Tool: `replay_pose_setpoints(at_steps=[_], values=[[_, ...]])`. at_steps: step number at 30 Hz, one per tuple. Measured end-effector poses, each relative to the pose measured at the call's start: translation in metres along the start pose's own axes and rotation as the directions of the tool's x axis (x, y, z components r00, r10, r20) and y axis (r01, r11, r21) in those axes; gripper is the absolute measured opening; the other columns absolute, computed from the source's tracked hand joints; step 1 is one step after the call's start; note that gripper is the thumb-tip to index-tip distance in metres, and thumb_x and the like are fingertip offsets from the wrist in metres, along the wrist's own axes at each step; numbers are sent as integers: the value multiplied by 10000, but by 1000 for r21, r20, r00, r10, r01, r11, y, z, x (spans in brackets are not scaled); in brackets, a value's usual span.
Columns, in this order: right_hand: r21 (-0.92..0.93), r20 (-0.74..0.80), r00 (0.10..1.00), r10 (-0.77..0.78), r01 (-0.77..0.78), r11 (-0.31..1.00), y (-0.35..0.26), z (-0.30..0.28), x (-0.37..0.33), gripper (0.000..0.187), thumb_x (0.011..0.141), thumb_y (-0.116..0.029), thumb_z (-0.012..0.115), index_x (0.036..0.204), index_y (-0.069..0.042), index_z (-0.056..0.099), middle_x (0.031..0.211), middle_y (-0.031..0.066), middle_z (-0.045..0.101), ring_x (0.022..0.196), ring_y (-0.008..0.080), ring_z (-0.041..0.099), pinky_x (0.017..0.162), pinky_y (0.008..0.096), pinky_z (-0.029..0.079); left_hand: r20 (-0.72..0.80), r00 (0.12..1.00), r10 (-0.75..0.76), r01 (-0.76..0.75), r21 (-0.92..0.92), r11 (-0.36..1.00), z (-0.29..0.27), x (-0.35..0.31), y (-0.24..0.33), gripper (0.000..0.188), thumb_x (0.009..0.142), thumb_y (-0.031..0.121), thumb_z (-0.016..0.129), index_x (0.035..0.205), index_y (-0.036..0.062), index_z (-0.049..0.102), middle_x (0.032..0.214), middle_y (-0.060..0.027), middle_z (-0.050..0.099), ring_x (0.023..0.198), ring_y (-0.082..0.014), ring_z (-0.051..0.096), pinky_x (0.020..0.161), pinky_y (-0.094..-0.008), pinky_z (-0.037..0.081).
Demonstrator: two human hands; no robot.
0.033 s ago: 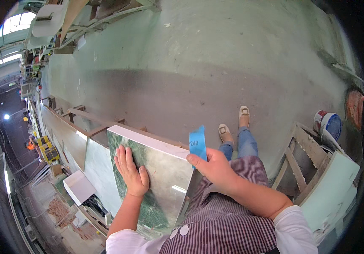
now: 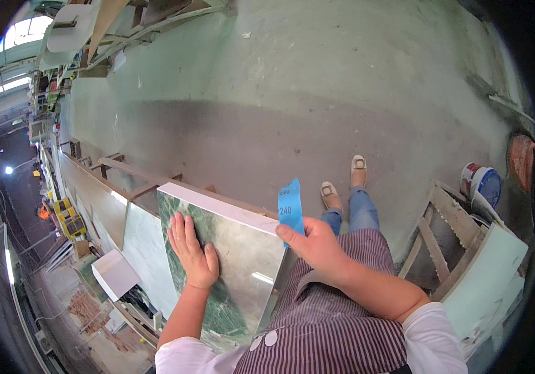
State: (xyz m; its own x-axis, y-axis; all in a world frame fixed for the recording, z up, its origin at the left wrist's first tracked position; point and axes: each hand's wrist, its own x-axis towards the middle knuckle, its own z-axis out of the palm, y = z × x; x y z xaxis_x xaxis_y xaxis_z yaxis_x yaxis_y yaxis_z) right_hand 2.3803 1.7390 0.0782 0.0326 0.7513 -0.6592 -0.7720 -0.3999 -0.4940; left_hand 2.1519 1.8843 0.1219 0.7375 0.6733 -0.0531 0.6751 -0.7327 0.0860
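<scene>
A slab-like block (image 2: 242, 249) with a glossy green and cream marbled face and a pale pinkish-white long edge lies in front of me, on the left. My left hand (image 2: 193, 254) rests flat on the green part of that face, fingers stretched out. At the block's right corner, my right hand (image 2: 317, 248) is closed on a strip of blue sandpaper (image 2: 290, 210), thumb over it near the pale edge. Most of the strip sticks up above the thumb, its upper end curled. Its lower end is partly hidden by my hand.
Long pale and brown panels (image 2: 96, 196) run along the bench to the left, with a wooden frame (image 2: 146, 187) beside them. A white box-shaped piece (image 2: 116, 276) sits farther left. On the right are a bucket (image 2: 487, 185), wooden supports (image 2: 442, 243) and a pale green board (image 2: 492, 274).
The upper end of the sandpaper strip stands slightly higher and is more curled. Both hands and the block stay nearly where they were.
</scene>
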Motion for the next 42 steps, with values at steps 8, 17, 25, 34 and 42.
replay_pose_setpoints(at_steps=[8, 17, 25, 34, 42], values=[[-3, -48, 997, 68, -68, 998, 9, -5, 10, 317, 922, -345, 642, 830, -42, 640, 712, -59, 542, 645, 31, 457, 554, 220, 363, -10, 1000, -14, 14, 12, 1000, 2, 1, -1, 647, 878, 271, 418, 1441, -21, 290, 1511, -242, 260, 1412, -408, 212, 1141, -550, 100], [-53, -94, 995, -35, 30, 998, 11, -5, 11, 303, 936, -320, 626, 824, -38, 628, 702, -57, 526, 642, 35, 450, 553, 234, 376, 4, 1000, -22, 22, 15, 1000, 1, 2, -1, 656, 877, 279, 419, 1445, -21, 284, 1512, -244, 256, 1414, -409, 209, 1141, -549, 97], [-139, -102, 986, -134, 120, 983, 16, -4, 12, 275, 958, -279, 590, 816, -44, 613, 692, -72, 500, 614, 20, 409, 526, 216, 329, 2, 1000, -21, 21, 21, 1000, 0, 1, 0, 661, 869, 271, 422, 1447, -19, 283, 1512, -246, 252, 1416, -407, 206, 1143, -546, 91], [-296, -287, 938, -196, 107, 949, 42, -49, 29, 284, 943, -316, 608, 839, -52, 616, 710, -50, 545, 632, 42, 447, 540, 244, 365, 4, 997, -76, 76, 21, 997, 1, 3, 6, 685, 864, 246, 444, 1462, -20, 244, 1520, -249, 231, 1420, -412, 188, 1145, -553, 75], [-68, -349, 906, -238, 229, 971, 2, -90, 16, 179, 954, -237, 590, 835, -105, 571, 706, -83, 494, 608, 18, 400, 519, 223, 320, 186, 931, 315, -238, -346, 908, 13, 11, 139, 562, 813, 167, 618, 1322, -1, 449, 1412, -238, 395, 1323, -414, 359, 1079, -562, 265]])
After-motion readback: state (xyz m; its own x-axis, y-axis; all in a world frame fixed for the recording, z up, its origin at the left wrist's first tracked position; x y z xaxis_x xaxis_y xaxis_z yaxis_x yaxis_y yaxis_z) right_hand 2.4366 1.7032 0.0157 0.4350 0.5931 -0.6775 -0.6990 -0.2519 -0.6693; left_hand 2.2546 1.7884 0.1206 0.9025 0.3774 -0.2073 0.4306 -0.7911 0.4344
